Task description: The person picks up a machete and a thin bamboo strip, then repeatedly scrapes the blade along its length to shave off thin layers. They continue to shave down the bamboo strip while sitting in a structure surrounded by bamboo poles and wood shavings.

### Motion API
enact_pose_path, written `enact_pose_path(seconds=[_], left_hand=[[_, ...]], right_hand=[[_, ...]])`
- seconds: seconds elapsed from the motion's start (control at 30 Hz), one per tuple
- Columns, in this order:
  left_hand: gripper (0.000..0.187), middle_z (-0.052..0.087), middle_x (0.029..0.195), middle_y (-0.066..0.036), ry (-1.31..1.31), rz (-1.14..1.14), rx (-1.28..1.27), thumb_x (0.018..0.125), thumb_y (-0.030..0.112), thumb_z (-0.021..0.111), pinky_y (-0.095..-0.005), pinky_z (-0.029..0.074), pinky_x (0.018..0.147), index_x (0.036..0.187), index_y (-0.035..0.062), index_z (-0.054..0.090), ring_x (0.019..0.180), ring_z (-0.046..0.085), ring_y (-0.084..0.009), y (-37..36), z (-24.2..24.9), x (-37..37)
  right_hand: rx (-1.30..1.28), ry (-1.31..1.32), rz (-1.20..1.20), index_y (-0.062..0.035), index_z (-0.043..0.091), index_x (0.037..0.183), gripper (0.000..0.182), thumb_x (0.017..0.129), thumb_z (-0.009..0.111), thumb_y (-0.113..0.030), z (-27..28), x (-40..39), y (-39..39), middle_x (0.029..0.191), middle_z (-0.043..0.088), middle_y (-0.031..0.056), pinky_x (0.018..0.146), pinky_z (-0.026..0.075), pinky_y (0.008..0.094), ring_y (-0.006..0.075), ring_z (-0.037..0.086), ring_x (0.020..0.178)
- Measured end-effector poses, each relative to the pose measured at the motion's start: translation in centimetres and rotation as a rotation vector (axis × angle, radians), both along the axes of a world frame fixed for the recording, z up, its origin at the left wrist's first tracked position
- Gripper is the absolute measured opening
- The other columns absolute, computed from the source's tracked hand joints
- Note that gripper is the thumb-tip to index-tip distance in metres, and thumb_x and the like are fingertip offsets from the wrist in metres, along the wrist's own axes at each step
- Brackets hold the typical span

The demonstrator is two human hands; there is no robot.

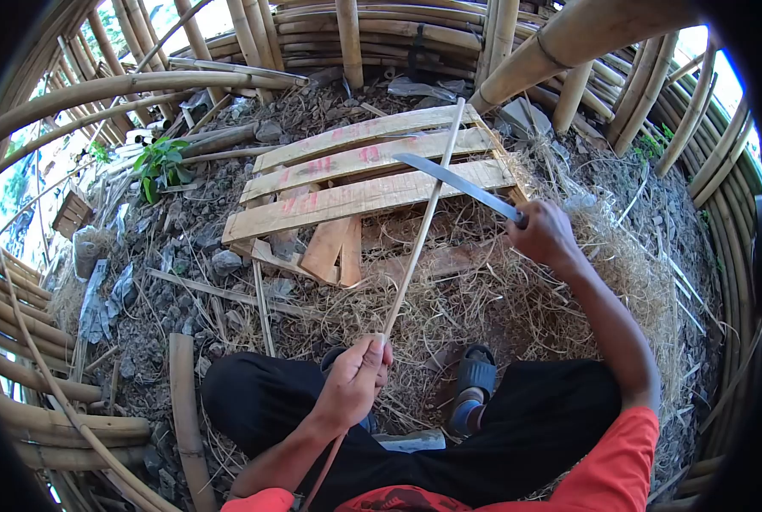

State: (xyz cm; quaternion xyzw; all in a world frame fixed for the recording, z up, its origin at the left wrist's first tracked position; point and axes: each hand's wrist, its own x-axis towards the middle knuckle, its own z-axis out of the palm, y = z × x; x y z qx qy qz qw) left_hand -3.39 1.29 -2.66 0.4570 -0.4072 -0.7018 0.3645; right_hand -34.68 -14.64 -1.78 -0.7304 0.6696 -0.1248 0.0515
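My left hand point(357, 381) is closed round the lower part of a long, thin bamboo strip point(422, 230), which slants up and away from me. Its far end lies over the slatted wooden pallet point(372, 198), and its near end runs back under my left forearm. In my right hand point(545, 235) is a knife point(462, 183) with a long blade, gripped by its dark handle. The blade points up and to the left and overlaps the strip in this view, over the pallet's slats. Dry shavings point(475, 299) cover the ground below both hands.
Bamboo poles point(569, 51) form a fence around me, one thick pole leaning in at upper right. A split bamboo piece point(191, 418) lies at my left knee. Stones point(225, 263), a green plant point(160, 166) and plastic scraps point(99, 303) are on the left. A sandal point(476, 373) is on my foot.
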Motion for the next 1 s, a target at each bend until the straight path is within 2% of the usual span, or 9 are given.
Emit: enact_pose_path(seconds=[0.13, 0.23, 0.27, 0.33, 0.37, 0.43, 0.67, 0.87, 1.0], left_hand=[[0.03, 0.03, 0.062, 0.007, 0.125, 0.018, 0.12, 0.104, 0.034, 0.038, -0.019, 0.019, 0.041, 0.091, 0.0082, 0.046, 0.048, 0.024, -0.0012, -0.6, 0.1, 0.3], [0.028, 0.031, 0.062, 0.007, 0.167, 0.047, 0.115, 0.104, 0.032, 0.037, -0.0194, 0.018, 0.041, 0.092, 0.0089, 0.047, 0.047, 0.024, -0.0019, -0.7, 0.7, 0.3], [0.027, 0.031, 0.062, 0.007, 0.109, 0.054, 0.14, 0.104, 0.03, 0.037, -0.0192, 0.019, 0.041, 0.092, 0.0088, 0.047, 0.048, 0.024, -0.0018, -0.6, 0.8, 0.2], [0.024, 0.032, 0.063, 0.006, -0.004, 0.062, 0.186, 0.105, 0.027, 0.037, -0.019, 0.019, 0.042, 0.093, 0.0086, 0.047, 0.048, 0.025, -0.0017, -0.2, 0.6, -0.1], [0.023, 0.031, 0.062, 0.007, -0.052, 0.06, 0.048, 0.105, 0.026, 0.037, -0.0189, 0.019, 0.042, 0.093, 0.0083, 0.047, 0.049, 0.025, -0.0017, 0.1, 0.0, -0.3], [0.022, 0.031, 0.062, 0.007, -0.151, 0.052, -0.226, 0.105, 0.023, 0.038, -0.0188, 0.02, 0.044, 0.092, 0.0078, 0.048, 0.05, 0.025, -0.0016, 0.5, -0.8, -0.6], [0.023, 0.044, 0.058, -0.003, -0.628, 0.03, -0.595, 0.103, 0.017, 0.039, -0.0263, 0.034, 0.046, 0.088, 0.0021, 0.047, 0.05, 0.041, -0.0078, 0.8, 0.2, 0.1], [0.021, 0.048, 0.056, -0.007, -0.731, 0.0, -0.641, 0.103, 0.017, 0.041, -0.0288, 0.038, 0.048, 0.09, 0.0016, 0.048, 0.048, 0.049, -0.0144, 1.1, -0.3, 0.2], [0.019, 0.047, 0.055, -0.007, -0.705, 0.016, -0.604, 0.102, 0.015, 0.042, -0.0294, 0.039, 0.048, 0.09, 0.0016, 0.049, 0.047, 0.049, -0.0149, 0.7, 0.7, -0.1]], right_hand=[[0.056, -0.239, 0.133, -0.0071, 0.071, 0.083, 0.011, 0.08, 0.064, -0.016, 0.1, 2.9, 2.3, 0.061, 0.067, 0.0089, 0.055, 0.055, 0.035, 0.021, 0.065, 0.05], [0.034, 0.008, 0.495, -0.012, 0.068, 0.083, 0.01, 0.073, 0.066, -0.016, 0.8, 6.0, 4.7, 0.067, 0.068, 0.0062, 0.058, 0.055, 0.0373, 0.0233, 0.068, 0.061], [0.165, 0.053, 0.526, -0.0119, 0.067, 0.084, 0.012, 0.074, 0.065, -0.018, 1.8, 7.5, 5.8, 0.064, 0.065, 0.0061, 0.054, 0.053, 0.0373, 0.0233, 0.066, 0.059], [0.175, 0.099, 0.616, -0.0126, 0.067, 0.087, 0.014, 0.076, 0.063, -0.02, 2.2, 9.2, 7.3, 0.06, 0.062, 0.0051, 0.05, 0.049, 0.0381, 0.0222, 0.063, 0.054], [0.185, 0.105, 0.635, -0.0128, 0.067, 0.088, 0.014, 0.077, 0.063, -0.021, 2.3, 9.5, 7.5, 0.059, 0.062, 0.0047, 0.049, 0.048, 0.0385, 0.0216, 0.062, 0.052], [0.201, 0.115, 0.582, -0.0128, 0.068, 0.088, 0.015, 0.077, 0.062, -0.021, 3.2, 9.4, 7.1, 0.059, 0.062, 0.0052, 0.049, 0.049, 0.038, 0.0214, 0.062, 0.051], [0.036, -0.079, 0.138, -0.0101, 0.073, 0.078, 0.014, 0.079, 0.062, -0.019, 2.8, 3.6, 1.0, 0.056, 0.063, 0.0074, 0.051, 0.052, 0.0338, 0.0207, 0.06, 0.047], [-0.028, -0.028, -0.015, -0.0049, 0.073, 0.075, 0.016, 0.078, 0.062, -0.017, 3.4, 0.0, -0.4, 0.05, 0.059, 0.007, 0.048, 0.049, 0.0352, 0.0183, 0.053, 0.04], [0.015, -0.186, 0.035, -0.0063, 0.069, 0.068, 0.015, 0.077, 0.062, -0.017, 3.8, 2.1, 1.3, 0.049, 0.058, 0.0065, 0.05, 0.049, 0.0355, 0.0199, 0.056, 0.043]])
